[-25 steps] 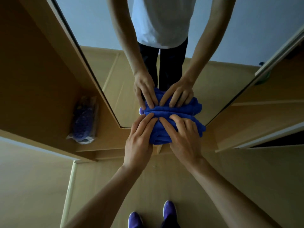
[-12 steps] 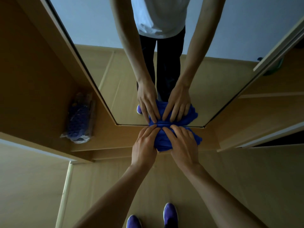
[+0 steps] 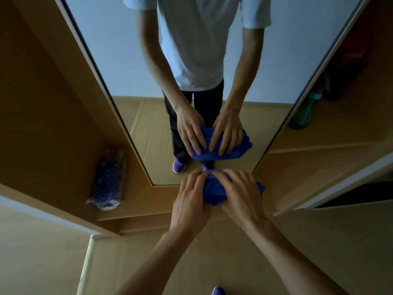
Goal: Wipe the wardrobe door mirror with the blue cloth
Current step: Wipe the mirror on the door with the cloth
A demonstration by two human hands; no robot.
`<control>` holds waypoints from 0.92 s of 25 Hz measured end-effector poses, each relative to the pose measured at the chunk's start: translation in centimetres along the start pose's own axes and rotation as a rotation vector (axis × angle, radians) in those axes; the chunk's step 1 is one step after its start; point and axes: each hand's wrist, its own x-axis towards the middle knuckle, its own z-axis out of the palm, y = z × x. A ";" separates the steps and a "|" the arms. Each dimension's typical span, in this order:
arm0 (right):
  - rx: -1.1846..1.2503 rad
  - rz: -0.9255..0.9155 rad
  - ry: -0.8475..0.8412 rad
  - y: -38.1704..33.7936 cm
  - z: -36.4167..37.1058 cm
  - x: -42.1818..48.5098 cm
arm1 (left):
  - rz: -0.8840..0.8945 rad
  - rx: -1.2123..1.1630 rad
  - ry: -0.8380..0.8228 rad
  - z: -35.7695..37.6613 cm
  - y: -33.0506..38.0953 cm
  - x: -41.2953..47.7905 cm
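The wardrobe door mirror [image 3: 127, 67] stands straight ahead and reflects a person in a white shirt. At its bottom edge, both my hands hold the bunched blue cloth [image 3: 213, 192]. My left hand [image 3: 191, 201] covers the cloth's left side and my right hand [image 3: 242, 194] its right side, fingers curved over the bunch. A narrow gap shows between the cloth and its reflection in the glass. Most of the cloth is hidden under my fingers.
A plastic-wrapped bundle [image 3: 108, 182] lies on the wardrobe floor to the left of the mirror. On a shelf to the right stands a green bottle [image 3: 304, 113]. A white-edged panel [image 3: 340, 184] juts out at the right. My purple shoe [image 3: 218, 291] shows on the floor below.
My hands slid the cloth down the mirror to its bottom edge. The cloth is more bunched now, and a gap has appeared between it and its reflection.
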 end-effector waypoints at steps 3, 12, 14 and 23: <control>-0.021 -0.054 0.087 0.3 -6.3 1.2 | 0.130 -0.018 0.036 -3.4 4.1 0.0; -0.104 -0.162 0.297 1.3 -21.9 4.5 | 0.345 0.064 0.313 -13.0 15.7 4.2; -0.111 -0.200 0.368 1.4 -24.6 5.2 | 0.403 0.074 0.371 -15.1 17.5 5.0; -0.191 -0.328 0.671 2.1 -36.9 8.8 | 0.621 0.227 0.728 -24.3 26.2 8.2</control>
